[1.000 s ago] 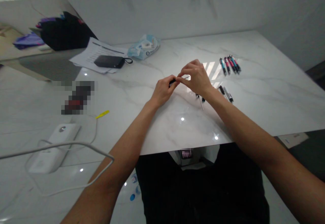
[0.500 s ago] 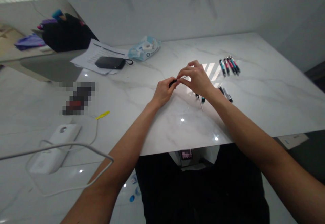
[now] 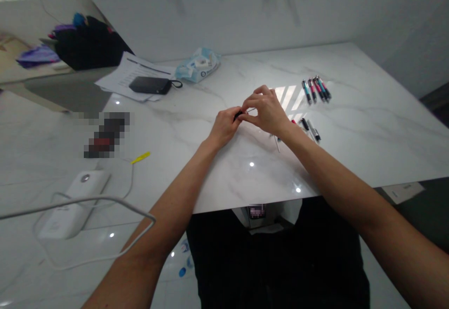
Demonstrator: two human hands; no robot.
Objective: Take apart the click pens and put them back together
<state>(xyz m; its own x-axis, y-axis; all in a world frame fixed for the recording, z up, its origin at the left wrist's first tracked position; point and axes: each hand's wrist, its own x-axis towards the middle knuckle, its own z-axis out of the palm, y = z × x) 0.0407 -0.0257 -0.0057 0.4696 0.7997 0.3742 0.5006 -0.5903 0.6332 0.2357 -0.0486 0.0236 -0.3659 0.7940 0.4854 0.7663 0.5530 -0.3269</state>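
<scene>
My left hand [image 3: 224, 126] is closed around a short black pen barrel part [image 3: 238, 115], mostly covered by the fingers. Against its end, my right hand [image 3: 268, 111] pinches with thumb and fingertips. A thin pen refill [image 3: 251, 110] shows between the right fingers, running into the grip; its tip is hidden. Under the right wrist lie loose pen parts: a thin white rod [image 3: 277, 144], a black piece [image 3: 305, 124] and a clear barrel with a black end [image 3: 315, 131]. Farther back, several teal and red pens [image 3: 316, 89] lie side by side.
A blue wipes pack [image 3: 198, 65] and a black pouch [image 3: 150, 85] on papers [image 3: 121, 77] sit at the back left. On the left are a white power bank [image 3: 75, 206], a looping cable [image 3: 105, 198] and a yellow tag [image 3: 141, 157]. The table's front edge [image 3: 245, 205] is near my lap.
My right hand has shifted slightly left, closer to the black part in my left hand. A red piece now shows beside the right wrist. The camera view has moved slightly.
</scene>
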